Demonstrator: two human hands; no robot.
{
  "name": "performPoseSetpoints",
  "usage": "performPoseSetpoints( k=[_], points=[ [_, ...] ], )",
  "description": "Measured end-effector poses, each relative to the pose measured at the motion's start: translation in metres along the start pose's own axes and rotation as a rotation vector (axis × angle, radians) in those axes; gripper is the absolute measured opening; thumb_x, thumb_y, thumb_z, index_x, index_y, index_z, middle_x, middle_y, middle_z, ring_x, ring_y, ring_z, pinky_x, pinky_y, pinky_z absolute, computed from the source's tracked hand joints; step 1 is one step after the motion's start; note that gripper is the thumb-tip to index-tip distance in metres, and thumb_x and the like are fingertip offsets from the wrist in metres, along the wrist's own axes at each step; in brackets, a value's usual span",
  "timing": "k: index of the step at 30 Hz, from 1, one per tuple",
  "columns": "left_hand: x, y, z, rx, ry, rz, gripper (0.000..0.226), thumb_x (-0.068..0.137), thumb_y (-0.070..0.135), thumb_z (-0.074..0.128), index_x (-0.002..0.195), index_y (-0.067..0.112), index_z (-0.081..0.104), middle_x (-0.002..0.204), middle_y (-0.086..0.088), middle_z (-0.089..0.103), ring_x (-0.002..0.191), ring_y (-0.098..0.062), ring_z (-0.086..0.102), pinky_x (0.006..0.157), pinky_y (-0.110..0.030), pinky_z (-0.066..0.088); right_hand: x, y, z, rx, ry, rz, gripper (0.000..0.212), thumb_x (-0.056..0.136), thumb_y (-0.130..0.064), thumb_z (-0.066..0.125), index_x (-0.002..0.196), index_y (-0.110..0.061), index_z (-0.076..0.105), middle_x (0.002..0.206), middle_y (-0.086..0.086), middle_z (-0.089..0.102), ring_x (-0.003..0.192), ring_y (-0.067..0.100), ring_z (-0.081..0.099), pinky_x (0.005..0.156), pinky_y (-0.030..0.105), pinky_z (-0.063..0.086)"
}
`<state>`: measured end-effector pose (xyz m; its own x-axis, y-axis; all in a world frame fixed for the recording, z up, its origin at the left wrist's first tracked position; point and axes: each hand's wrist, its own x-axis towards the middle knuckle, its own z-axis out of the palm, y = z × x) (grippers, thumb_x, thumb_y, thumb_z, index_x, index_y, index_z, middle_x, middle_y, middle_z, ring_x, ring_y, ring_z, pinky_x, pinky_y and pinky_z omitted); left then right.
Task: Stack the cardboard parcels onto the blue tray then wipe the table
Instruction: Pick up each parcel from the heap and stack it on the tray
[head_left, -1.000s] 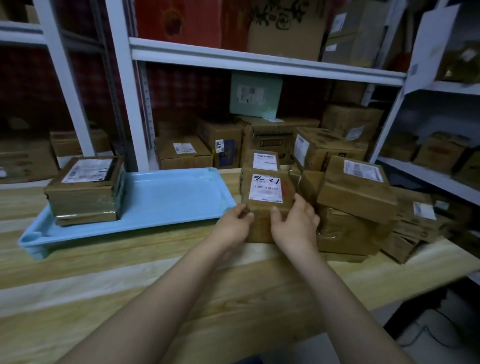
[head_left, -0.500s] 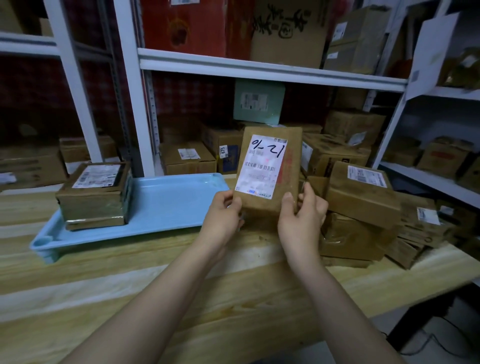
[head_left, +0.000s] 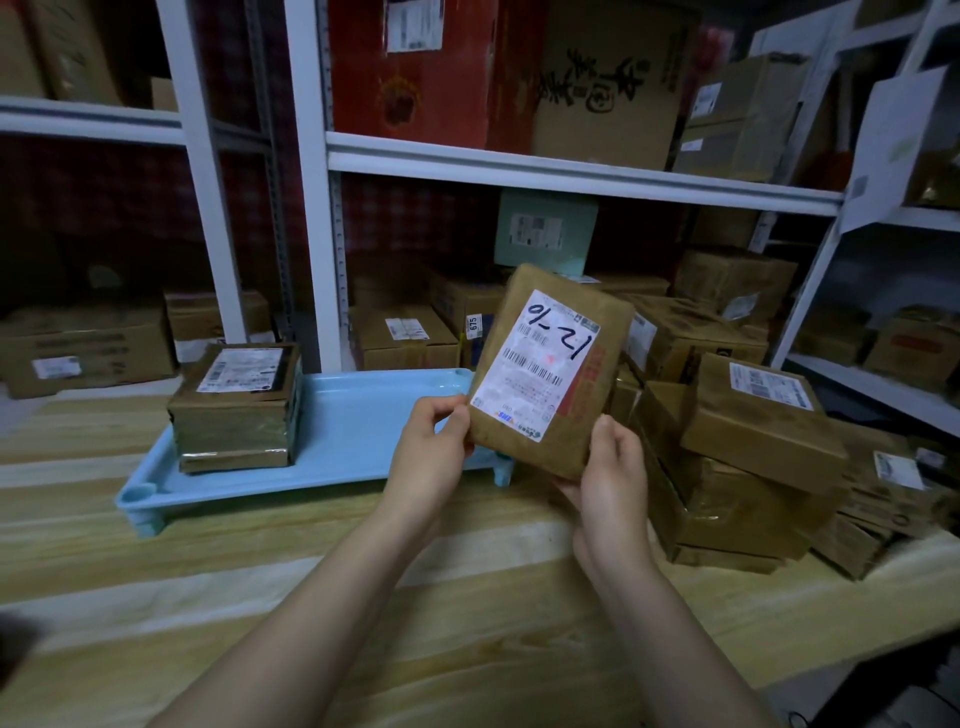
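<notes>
I hold a flat cardboard parcel (head_left: 550, 364) with a white label marked in blue pen, lifted above the wooden table (head_left: 363, 597) and tilted to the right. My left hand (head_left: 428, 457) pinches its lower left corner. My right hand (head_left: 610, 478) grips its lower right edge from below. The blue tray (head_left: 358, 441) lies left of the parcel, and one taped cardboard parcel (head_left: 236, 408) sits on the tray's left end. A heap of several cardboard parcels (head_left: 748, 452) rests on the table at the right.
White metal shelving (head_left: 545, 166) stands right behind the table, packed with cardboard boxes, a red box and a pale green box (head_left: 545, 234). A second shelf unit (head_left: 883, 374) stands at the far right. The table's front edge runs along the lower right.
I picked the labelled parcel off the heap, raised it and turned its label toward me. It now tilts to the right, and my left hand has shifted to its lower left corner.
</notes>
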<state>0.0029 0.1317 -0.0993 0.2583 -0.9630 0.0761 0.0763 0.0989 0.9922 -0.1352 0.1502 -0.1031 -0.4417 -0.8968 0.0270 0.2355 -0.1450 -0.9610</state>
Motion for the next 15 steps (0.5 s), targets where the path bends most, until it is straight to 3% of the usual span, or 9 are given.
performPoseSetpoints(
  k=[8,11,15],
  points=[
    [0.0018,-0.0016,-0.0034,-0.005,0.044,-0.003,0.011,0.095,0.032,0.055,0.097,0.023,0.058,0.111,0.012,0.065,0.1,-0.012,0.062,0.096,-0.041,0.051,0.0023,0.002,-0.0005,0.087,-0.062,0.055,0.027,0.104,-0.037,0.044,0.12,-0.02,0.057,0.112,0.004,0.071,0.101,0.016,0.069,0.086,0.04,0.058],
    [0.0028,-0.0016,-0.0031,0.006,0.048,-0.017,0.012,0.096,0.034,0.054,0.096,0.022,0.057,0.112,0.011,0.065,0.102,-0.012,0.061,0.097,-0.041,0.051,0.0027,0.0021,-0.0023,0.093,-0.074,0.055,0.024,0.104,-0.037,0.044,0.118,-0.021,0.055,0.111,0.004,0.071,0.1,0.016,0.069,0.088,0.042,0.057],
    [0.0025,-0.0021,-0.0032,0.025,0.073,0.02,0.007,0.096,0.027,0.053,0.092,0.026,0.058,0.105,0.01,0.065,0.103,-0.017,0.061,0.096,-0.045,0.051,0.0037,0.0039,-0.003,0.097,-0.129,0.06,0.033,0.103,-0.039,0.045,0.129,-0.021,0.051,0.116,0.004,0.07,0.104,0.018,0.069,0.093,0.047,0.056]
  ],
)
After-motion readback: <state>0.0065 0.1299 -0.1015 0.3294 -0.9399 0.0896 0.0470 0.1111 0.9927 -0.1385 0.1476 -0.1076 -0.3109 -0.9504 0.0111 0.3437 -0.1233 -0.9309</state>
